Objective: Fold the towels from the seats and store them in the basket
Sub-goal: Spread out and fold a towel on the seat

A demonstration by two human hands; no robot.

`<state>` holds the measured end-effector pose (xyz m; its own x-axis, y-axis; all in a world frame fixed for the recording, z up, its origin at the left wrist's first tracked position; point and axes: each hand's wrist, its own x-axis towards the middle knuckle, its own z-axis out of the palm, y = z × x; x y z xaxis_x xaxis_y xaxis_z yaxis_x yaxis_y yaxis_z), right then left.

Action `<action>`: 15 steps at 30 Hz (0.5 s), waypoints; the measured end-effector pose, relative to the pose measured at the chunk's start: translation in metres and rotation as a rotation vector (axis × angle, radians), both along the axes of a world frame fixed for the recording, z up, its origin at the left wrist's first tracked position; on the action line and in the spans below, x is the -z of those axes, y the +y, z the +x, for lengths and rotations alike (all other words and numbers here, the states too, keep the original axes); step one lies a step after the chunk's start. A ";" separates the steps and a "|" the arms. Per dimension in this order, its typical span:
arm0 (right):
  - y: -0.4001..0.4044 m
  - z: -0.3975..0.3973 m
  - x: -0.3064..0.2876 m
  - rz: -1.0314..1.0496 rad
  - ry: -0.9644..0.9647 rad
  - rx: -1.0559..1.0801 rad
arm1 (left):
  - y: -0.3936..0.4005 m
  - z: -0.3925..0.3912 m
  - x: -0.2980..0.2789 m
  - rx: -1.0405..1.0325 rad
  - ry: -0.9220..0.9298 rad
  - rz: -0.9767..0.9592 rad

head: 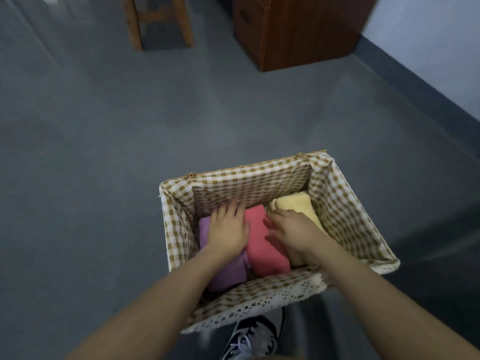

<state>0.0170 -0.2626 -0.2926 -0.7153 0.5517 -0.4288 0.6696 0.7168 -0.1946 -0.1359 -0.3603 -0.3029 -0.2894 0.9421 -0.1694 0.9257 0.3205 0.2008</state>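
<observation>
Inside the basket (345,203), left hand (228,229) flat on purple towel (228,276), right hand (293,229) open-fingered on pink towel (262,245).

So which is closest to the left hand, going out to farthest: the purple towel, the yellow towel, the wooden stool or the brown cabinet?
From the left hand:
1. Purple towel: right under the hand, at the basket's left side.
2. Yellow towel: across the basket, on its right side.
3. Wooden stool and brown cabinet: both far off at the top, stool left, cabinet right; too close to call.
</observation>
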 end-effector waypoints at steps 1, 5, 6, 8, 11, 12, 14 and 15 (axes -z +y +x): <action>-0.003 0.006 -0.013 0.037 0.039 0.029 | 0.001 0.001 -0.014 0.010 -0.005 0.027; -0.017 0.035 -0.075 0.136 0.212 0.136 | 0.007 0.010 -0.072 0.067 0.017 0.132; -0.020 0.043 -0.092 0.171 0.251 0.170 | 0.010 0.015 -0.088 0.091 0.018 0.158; -0.029 0.062 -0.126 0.263 0.264 0.230 | 0.013 0.029 -0.120 0.153 -0.001 0.232; -0.041 0.096 -0.174 0.392 0.257 0.318 | 0.022 0.057 -0.169 0.298 -0.043 0.350; -0.045 0.107 -0.189 0.419 0.262 0.350 | 0.026 0.065 -0.182 0.341 -0.042 0.387; -0.058 0.138 -0.217 0.516 0.271 0.452 | 0.030 0.089 -0.211 0.459 -0.040 0.470; -0.065 0.151 -0.230 0.551 0.276 0.487 | 0.032 0.101 -0.222 0.506 -0.048 0.504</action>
<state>0.1681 -0.3278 -0.0630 -0.3794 0.9121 0.1556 0.9123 0.3968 -0.1014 -0.0349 -0.3287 -0.0807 0.2004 0.9258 0.3206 0.9228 -0.2882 0.2556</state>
